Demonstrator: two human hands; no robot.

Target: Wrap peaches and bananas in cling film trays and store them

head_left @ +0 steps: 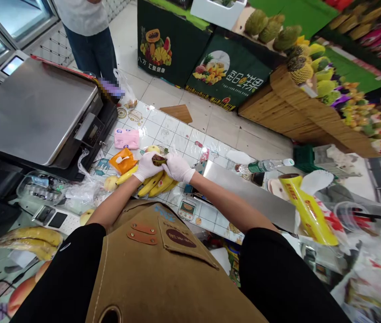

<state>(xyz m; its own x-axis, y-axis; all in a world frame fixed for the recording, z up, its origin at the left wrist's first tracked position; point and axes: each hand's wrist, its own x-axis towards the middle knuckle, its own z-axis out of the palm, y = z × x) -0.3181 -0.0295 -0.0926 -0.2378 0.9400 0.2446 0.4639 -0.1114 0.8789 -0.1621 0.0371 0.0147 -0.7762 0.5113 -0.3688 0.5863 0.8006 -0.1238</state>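
Observation:
Both of my hands wear white gloves and meet over the counter at the stem end of a bunch of bananas [159, 185]. My left hand [147, 166] is closed around the left side of that end. From the other side my right hand [179, 167] pinches it with bent fingers. A dark brown and green patch [158, 159] shows between the fingers; its detail is too small to make out. The yellow fruit hangs toward me, lying on the tiled-pattern counter. Close by on the left are an orange packet [123, 160] and a pink packet [126, 138].
A large scale [36, 107] stands left, with a plastic tray [39, 188] before it. On the right are a metal box [251, 193], a water bottle [271, 165] and a yellow film roll [308, 208]. Someone [89, 36] stands across the counter, near fruit displays [231, 72].

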